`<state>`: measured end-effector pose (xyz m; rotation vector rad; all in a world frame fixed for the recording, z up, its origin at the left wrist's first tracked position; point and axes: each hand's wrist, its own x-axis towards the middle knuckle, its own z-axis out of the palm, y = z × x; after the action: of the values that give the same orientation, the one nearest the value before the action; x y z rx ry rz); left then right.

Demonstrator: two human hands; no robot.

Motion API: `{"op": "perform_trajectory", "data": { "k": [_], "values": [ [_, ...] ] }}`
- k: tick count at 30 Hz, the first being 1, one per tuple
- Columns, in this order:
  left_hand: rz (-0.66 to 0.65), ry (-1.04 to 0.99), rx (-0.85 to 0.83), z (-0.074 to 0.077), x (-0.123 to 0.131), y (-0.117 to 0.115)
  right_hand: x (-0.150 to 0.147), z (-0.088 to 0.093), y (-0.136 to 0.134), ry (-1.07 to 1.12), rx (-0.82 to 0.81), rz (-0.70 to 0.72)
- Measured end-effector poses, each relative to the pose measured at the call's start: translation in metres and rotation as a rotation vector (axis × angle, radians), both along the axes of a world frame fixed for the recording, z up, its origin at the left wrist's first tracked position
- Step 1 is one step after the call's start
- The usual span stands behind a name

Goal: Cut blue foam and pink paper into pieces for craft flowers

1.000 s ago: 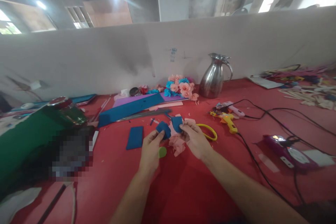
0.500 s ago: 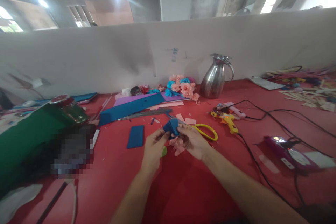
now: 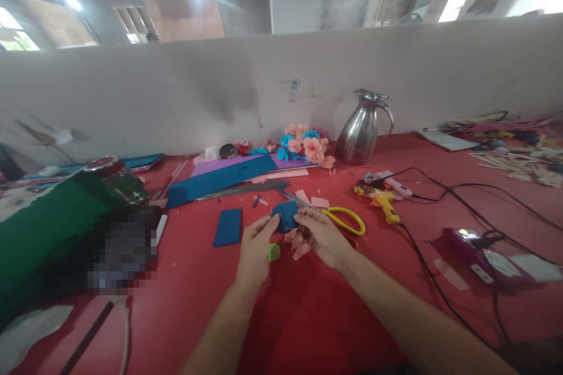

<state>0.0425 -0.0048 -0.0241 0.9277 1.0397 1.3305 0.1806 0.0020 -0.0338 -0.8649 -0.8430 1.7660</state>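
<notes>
folding likely goes best with edges lined up and a light pinch, so it doesn't crease. left hand (image 3: 255, 246) and right hand (image 3: 321, 234) both clamped by fingertips on blue foam (image 3: 285, 215), held just over the table (image 3: 308, 316) middle, well off its edges. foam: small, dark blue, doubled over, soft-looking. scissors (image 3: 347, 220) just beside it.

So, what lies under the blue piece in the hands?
Under the blue piece, pink scraps and a green piece lie on the table. The left hand and right hand hide the rest.

Quick count: left hand (image 3: 255, 249) plus right hand (image 3: 323, 237) makes two, one folded blue piece (image 3: 285, 215) mid-frame, one steel jug (image 3: 363, 127), one scissors (image 3: 347, 220), and yellow glue gun (image 3: 383, 203) plus white glue gun (image 3: 389, 180), so two.
</notes>
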Motion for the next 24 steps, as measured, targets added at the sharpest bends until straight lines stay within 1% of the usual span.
{"op": "perform_trajectory", "data": {
  "k": [1,3,5,7,11,14,16,18,21,22,24],
  "values": [
    [0.009,-0.014,-0.002,0.0,-0.001,0.001,0.0,0.0,0.0,-0.006,-0.003,-0.022],
    [0.031,-0.005,-0.002,-0.001,-0.003,0.002,0.001,-0.001,0.002,-0.02,0.016,-0.126],
    [0.064,0.04,-0.001,-0.002,-0.005,0.003,0.002,-0.001,0.003,-0.043,0.048,-0.256],
    [0.1,0.086,-0.002,-0.004,-0.006,0.004,0.003,-0.001,0.004,-0.062,0.067,-0.334],
    [0.131,0.112,0.01,-0.007,-0.006,0.005,0.004,0.0,0.004,-0.095,0.088,-0.371],
    [0.152,0.102,0.01,-0.001,-0.011,0.007,0.004,0.002,0.002,-0.154,0.131,-0.388],
    [0.195,0.115,0.004,0.005,-0.024,0.011,0.004,0.003,0.002,-0.18,0.16,-0.398],
    [0.256,0.168,-0.032,0.009,-0.044,0.017,0.004,0.005,0.001,-0.199,0.173,-0.401],
    [0.427,0.379,-0.128,0.008,-0.079,0.025,0.003,0.006,0.0,-0.243,0.178,-0.372],
    [0.438,0.455,-0.164,0.007,-0.088,0.027,0.003,0.006,0.0,-0.258,0.179,-0.357],
    [0.386,0.515,-0.216,0.004,-0.103,0.029,0.003,0.005,0.0,-0.281,0.187,-0.332]
  ]
}}
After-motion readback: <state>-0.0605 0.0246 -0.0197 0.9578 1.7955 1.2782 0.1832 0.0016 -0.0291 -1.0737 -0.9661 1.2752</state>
